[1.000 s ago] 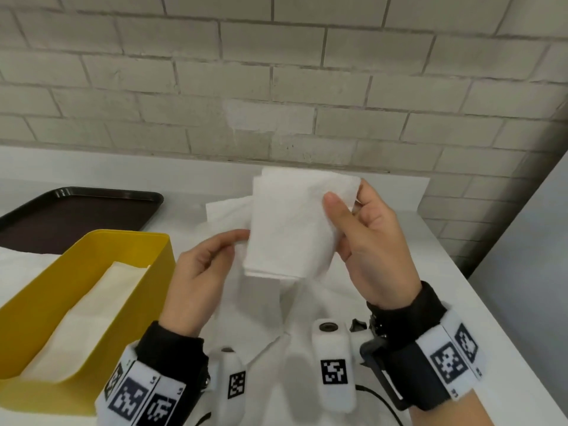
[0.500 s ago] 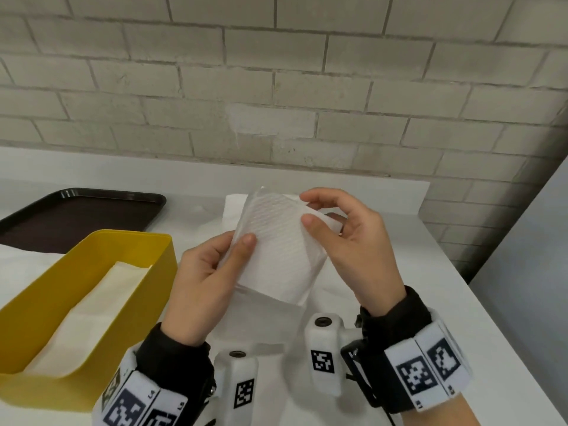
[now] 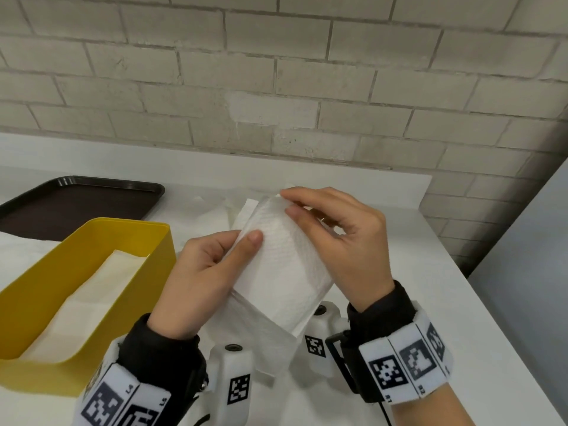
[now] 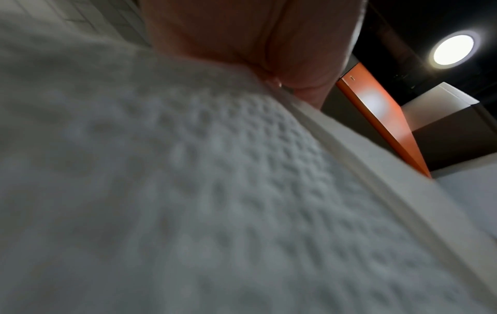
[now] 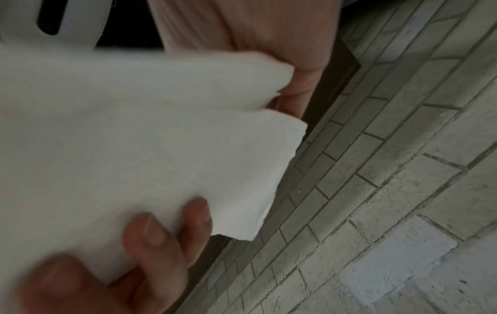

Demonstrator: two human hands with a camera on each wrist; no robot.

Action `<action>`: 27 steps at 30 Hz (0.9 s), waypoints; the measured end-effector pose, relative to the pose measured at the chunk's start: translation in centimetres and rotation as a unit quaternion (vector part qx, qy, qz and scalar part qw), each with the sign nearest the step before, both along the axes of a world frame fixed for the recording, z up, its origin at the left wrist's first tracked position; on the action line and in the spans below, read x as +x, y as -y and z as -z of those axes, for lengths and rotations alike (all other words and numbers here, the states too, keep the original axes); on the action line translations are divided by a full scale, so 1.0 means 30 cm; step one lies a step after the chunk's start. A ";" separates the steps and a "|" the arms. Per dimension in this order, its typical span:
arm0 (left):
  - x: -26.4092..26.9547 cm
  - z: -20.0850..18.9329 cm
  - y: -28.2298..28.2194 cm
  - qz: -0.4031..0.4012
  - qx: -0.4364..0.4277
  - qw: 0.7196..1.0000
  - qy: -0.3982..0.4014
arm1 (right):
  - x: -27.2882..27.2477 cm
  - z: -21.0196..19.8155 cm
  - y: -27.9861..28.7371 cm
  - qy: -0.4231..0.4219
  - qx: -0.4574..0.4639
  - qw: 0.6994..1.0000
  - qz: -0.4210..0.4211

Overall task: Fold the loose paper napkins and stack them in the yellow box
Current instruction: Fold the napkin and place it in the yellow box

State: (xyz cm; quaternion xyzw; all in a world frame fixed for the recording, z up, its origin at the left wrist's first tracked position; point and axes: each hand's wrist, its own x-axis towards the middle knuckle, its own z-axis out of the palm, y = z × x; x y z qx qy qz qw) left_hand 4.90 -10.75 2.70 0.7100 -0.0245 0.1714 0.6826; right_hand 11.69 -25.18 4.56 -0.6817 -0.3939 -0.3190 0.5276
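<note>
Head view: one white embossed paper napkin (image 3: 282,265), partly folded, held in the air above the tabletop (image 3: 430,302) just right of the yellow box (image 3: 92,302). Upper layer curved over a lower layer, whose edge shows below and behind.

Left hand (image 3: 203,272): grip closed on the napkin's left edge, thumb on top, fingers hidden underneath. Right hand (image 3: 341,241): thumb and forefinger pinching the far top corner, remaining fingers loosely curled. Right wrist view: two layers at that corner not yet aligned, fingertips (image 5: 161,233) under the sheet.

Yellow box: folded napkins (image 3: 92,290) already lying flat inside. More loose napkins (image 3: 215,216) on the tabletop behind the hands. Dark brown tray (image 3: 76,201) beyond the box. Pale brick wall (image 3: 276,87) at the back.

Step in hand, by my reading: closing a fold. Done well, the right pinch brings the corners flush before the left thumb runs down to set the crease; light pressure, as thin tissue is likely to skew or tear.
</note>
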 end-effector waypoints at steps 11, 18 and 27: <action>-0.006 -0.012 0.009 0.031 -0.100 0.993 -0.059 | 0.008 0.005 -0.001 0.016 -0.049 0.998 0.025; 0.015 -0.007 0.020 0.024 -0.179 0.978 -0.104 | -0.007 -0.006 0.005 -0.057 -0.021 0.998 -0.018; 0.031 0.039 0.001 0.058 -0.139 0.986 -0.072 | -0.008 -0.017 0.027 -0.099 0.077 0.992 -0.019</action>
